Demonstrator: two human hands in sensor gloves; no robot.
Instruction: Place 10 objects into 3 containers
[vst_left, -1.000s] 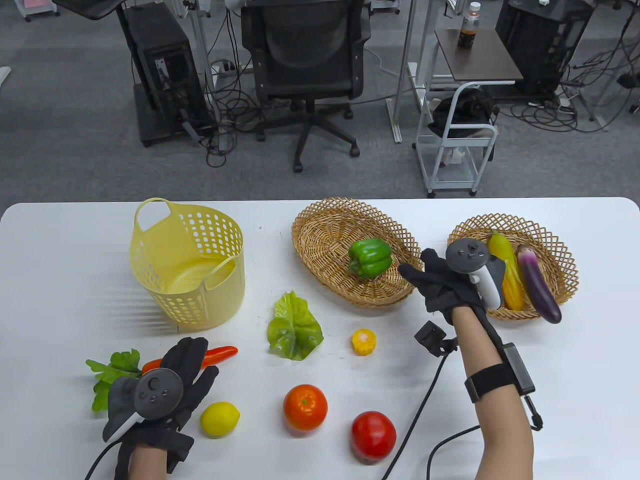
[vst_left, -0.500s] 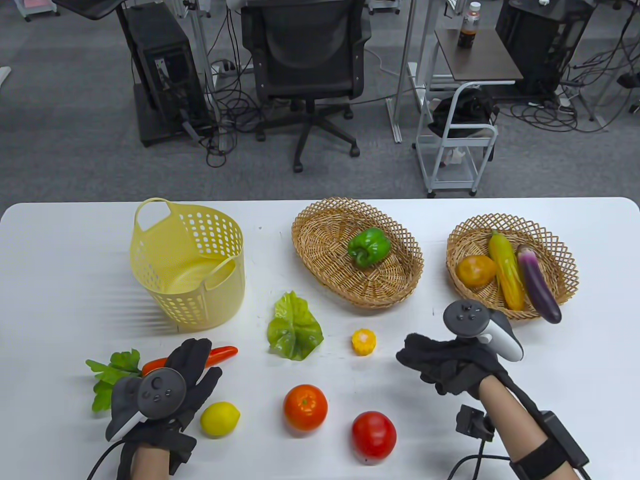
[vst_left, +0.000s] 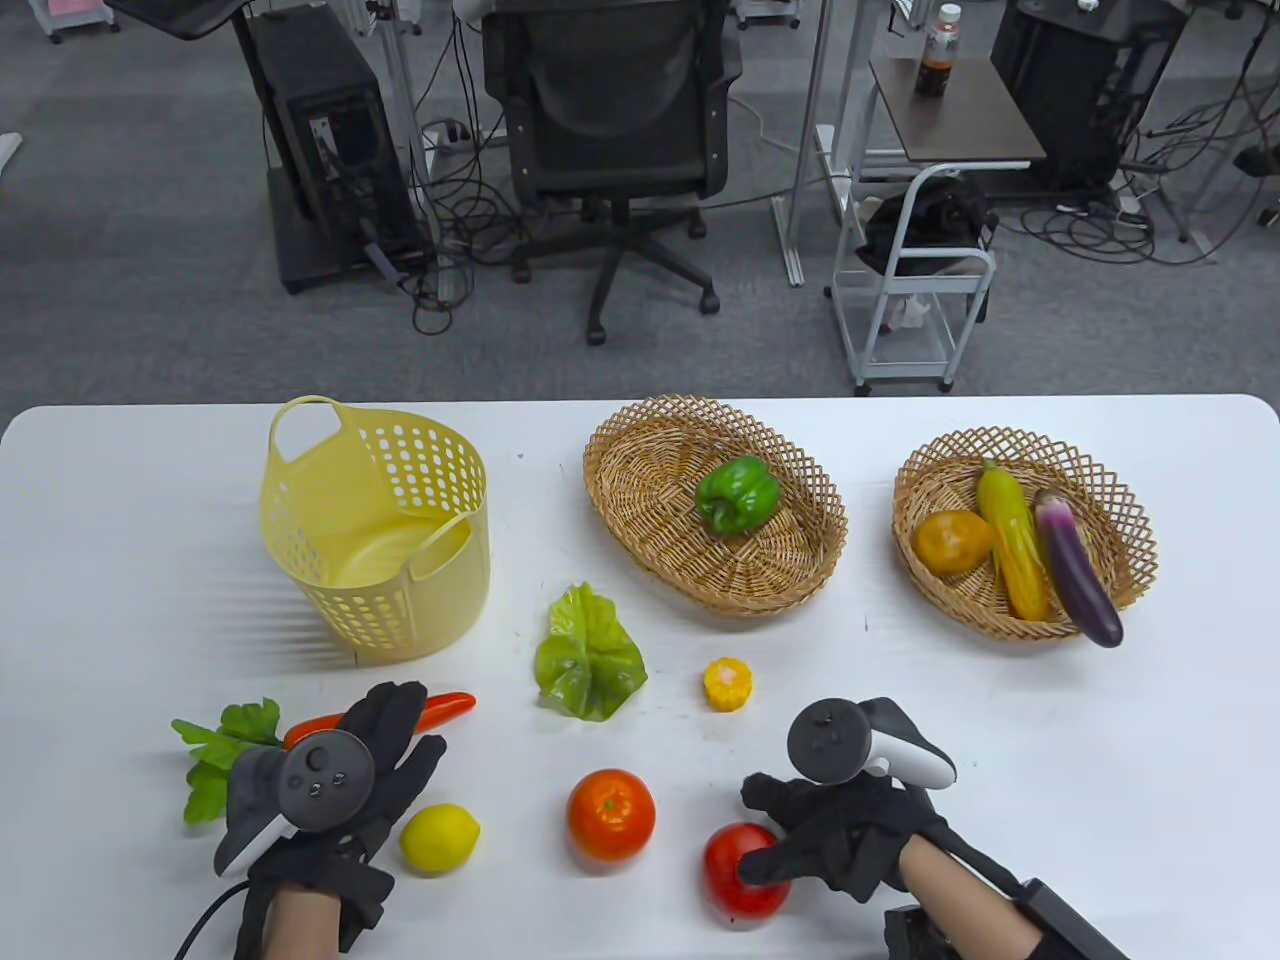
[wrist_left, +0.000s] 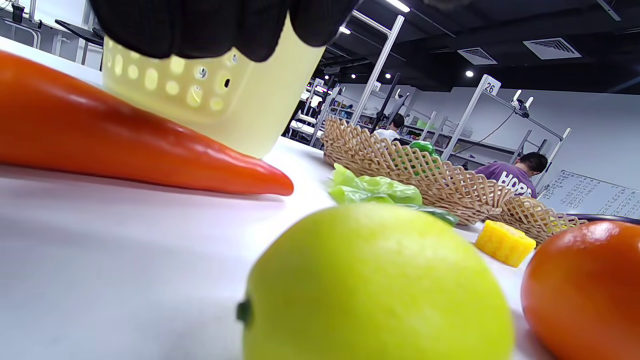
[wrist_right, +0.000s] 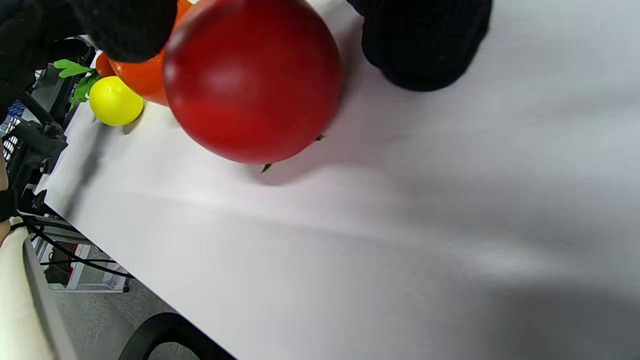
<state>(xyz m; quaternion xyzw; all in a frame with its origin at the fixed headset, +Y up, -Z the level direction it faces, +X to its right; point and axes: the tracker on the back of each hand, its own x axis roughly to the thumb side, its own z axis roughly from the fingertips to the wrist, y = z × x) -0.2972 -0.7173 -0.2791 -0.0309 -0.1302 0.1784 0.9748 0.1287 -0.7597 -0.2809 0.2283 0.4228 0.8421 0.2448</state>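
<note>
While the right hand (vst_left: 850, 830) grip only pinches the tomato (vst_left: 735, 880) at 3 o'clock, it may roll off the surface (vst_left: 1100, 750); left hand (vst_left: 340, 790) lies apart, flat.

A glossy, smooth skin is shown by the tomato (wrist_right: 252, 80). The oval basket (vst_left: 655, 500) is woven of wicker, the yellow basket (vst_left: 380, 530) moulded in perforated plastic.

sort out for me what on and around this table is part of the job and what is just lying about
Job: yellow plastic basket, two wicker baskets, green pepper, corn, eggplant, tomato at the right hand, orange, lemon, carrot, lettuce.

Lying about: office chair, bottle, white cart.
</note>
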